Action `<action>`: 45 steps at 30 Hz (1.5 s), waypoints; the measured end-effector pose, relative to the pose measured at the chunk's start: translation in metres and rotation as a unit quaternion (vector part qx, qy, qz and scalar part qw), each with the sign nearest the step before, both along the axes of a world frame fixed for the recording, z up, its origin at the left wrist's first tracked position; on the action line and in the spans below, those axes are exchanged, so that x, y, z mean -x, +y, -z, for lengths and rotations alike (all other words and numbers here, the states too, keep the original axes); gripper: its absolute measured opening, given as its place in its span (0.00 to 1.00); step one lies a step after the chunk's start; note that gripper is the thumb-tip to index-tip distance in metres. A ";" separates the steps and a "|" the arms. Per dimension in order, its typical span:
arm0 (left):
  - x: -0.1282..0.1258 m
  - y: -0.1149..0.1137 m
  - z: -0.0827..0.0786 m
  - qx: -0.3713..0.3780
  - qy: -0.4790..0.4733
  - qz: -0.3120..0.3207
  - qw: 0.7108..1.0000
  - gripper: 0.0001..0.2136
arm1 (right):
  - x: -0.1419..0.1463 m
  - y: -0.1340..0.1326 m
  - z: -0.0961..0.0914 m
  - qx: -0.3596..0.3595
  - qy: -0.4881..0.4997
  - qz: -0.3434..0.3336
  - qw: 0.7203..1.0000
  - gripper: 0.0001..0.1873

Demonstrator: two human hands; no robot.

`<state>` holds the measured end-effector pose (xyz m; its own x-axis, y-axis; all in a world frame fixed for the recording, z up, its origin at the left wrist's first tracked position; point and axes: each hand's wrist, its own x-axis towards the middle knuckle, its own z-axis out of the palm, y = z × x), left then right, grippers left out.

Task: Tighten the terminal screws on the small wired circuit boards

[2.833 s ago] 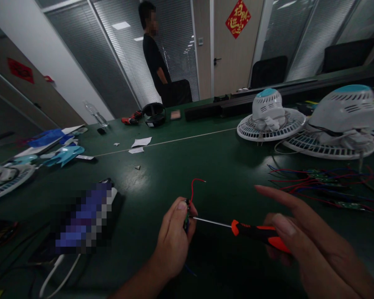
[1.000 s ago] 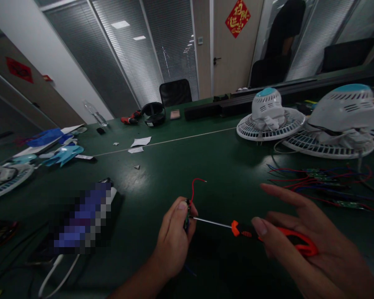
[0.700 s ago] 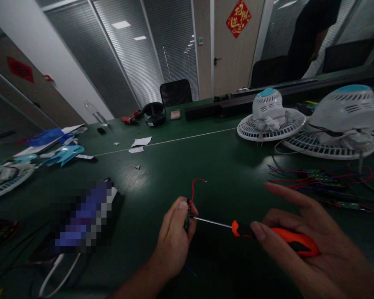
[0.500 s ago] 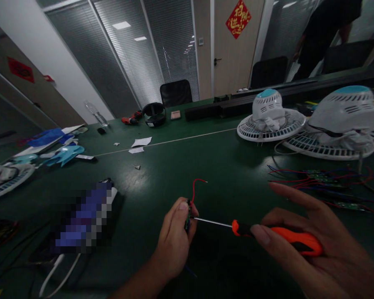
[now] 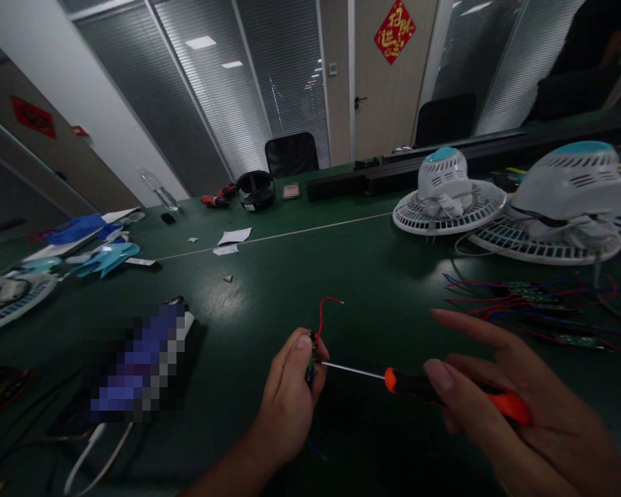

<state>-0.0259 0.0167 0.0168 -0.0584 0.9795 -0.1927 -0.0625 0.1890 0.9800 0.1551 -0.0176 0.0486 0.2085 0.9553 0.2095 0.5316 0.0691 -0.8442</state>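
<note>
Screwdriver (image 5: 408,384) in right hand (image 5: 541,411)

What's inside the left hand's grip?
The left hand holds a green board, one edge showing, with a red wire rising from it. A screwdriver shaft points into the grip. The hand covers most of the board.

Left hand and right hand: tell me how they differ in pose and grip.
The left hand pinches a circuit board, while the right hand holds a screwdriver. The left hand is compact; the right hand is spread wider, its index finger stretched out. Both are bare.
</note>
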 end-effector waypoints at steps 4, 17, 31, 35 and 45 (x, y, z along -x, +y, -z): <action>0.001 0.000 0.004 0.002 -0.015 -0.003 1.000 0.16 | 0.001 0.000 0.000 -0.011 0.004 0.004 1.000 0.22; 0.001 0.000 0.002 0.006 -0.034 -0.009 0.999 0.15 | -0.004 0.001 0.004 -0.009 0.024 -0.018 0.999 0.24; -0.001 0.001 -0.002 -0.006 -0.046 0.000 0.999 0.15 | -0.012 0.006 0.006 -0.044 -0.080 -0.034 0.995 0.21; 0.000 0.001 0.000 0.004 -0.017 -0.003 1.000 0.15 | -0.003 0.003 0.000 -0.024 -0.024 -0.016 0.999 0.21; 0.000 0.000 0.001 0.005 -0.002 -0.013 1.000 0.15 | -0.002 0.002 0.002 -0.026 0.004 -0.002 1.000 0.23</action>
<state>-0.0264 0.0162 0.0160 -0.0823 0.9759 -0.2020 -0.0721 0.1963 0.9779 0.1568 -0.0160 0.0470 0.2067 0.9440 0.2571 0.5253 0.1147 -0.8432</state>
